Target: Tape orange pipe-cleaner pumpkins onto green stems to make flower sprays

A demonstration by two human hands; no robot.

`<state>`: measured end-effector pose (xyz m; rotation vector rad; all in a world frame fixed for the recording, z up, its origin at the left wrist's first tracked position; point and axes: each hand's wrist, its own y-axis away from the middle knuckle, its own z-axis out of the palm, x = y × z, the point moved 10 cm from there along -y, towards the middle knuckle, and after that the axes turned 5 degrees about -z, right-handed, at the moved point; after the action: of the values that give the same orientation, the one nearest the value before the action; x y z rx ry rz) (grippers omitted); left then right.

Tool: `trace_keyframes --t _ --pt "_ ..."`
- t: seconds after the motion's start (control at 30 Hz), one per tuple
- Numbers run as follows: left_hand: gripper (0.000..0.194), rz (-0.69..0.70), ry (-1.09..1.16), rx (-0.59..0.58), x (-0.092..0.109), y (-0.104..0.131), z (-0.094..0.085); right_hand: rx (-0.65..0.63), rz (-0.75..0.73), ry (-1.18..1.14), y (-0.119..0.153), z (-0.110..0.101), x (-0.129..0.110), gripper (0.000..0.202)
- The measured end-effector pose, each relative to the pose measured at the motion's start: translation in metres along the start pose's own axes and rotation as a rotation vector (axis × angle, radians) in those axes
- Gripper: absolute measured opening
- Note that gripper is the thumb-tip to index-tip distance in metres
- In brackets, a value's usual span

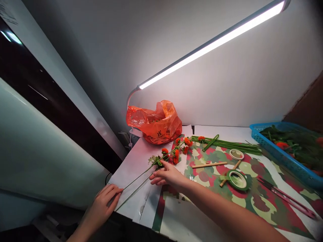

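Two long green stems run diagonally over the white table edge. They lead up to a spray of small orange pompom-like flowers with green leaves. My left hand pinches the lower end of the upper flower stem between thumb and fingertips. A second stem lies below it, passing under my right hand. My right hand reaches in from the right, its index fingertip touching the leaves and its other fingers loosely extended. Its thumb is hidden.
Behind stands an orange plastic bag under a lit lamp. On the patterned mat are green strips, green tape, a white roll, sticks and scissors. A blue basket of foliage stands right.
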<state>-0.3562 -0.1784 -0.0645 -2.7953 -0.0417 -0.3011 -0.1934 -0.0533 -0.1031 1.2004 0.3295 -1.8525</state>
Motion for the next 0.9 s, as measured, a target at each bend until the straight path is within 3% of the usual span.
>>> trace_keyframes --t 0.13,0.3,0.37,0.5,0.67,0.8,0.9 --pt "0.019 -0.037 0.012 0.011 -0.001 -0.004 0.002 -0.109 -0.022 -0.117 0.002 0.007 -0.007 0.087" --pt "0.025 -0.100 0.060 -0.015 -0.008 -0.010 0.006 -0.194 -0.018 -0.089 0.001 0.005 -0.014 0.096" --pt "0.026 -0.146 0.073 -0.024 -0.016 -0.012 0.005 -0.159 -0.019 -0.003 0.001 -0.007 -0.022 0.083" --pt "0.027 -0.262 0.126 -0.100 -0.033 -0.014 0.008 0.051 -0.167 0.355 0.007 -0.056 -0.056 0.026" --pt "0.030 -0.319 0.172 -0.202 -0.040 -0.012 0.012 0.271 -0.331 0.505 0.031 -0.106 -0.084 0.014" --pt "0.029 -0.280 0.108 -0.219 -0.047 -0.007 0.004 0.250 -0.402 0.646 0.064 -0.110 -0.086 0.013" --pt "0.035 -0.265 -0.046 -0.120 -0.043 -0.005 -0.005 0.179 -0.554 0.972 0.099 -0.096 -0.089 0.017"
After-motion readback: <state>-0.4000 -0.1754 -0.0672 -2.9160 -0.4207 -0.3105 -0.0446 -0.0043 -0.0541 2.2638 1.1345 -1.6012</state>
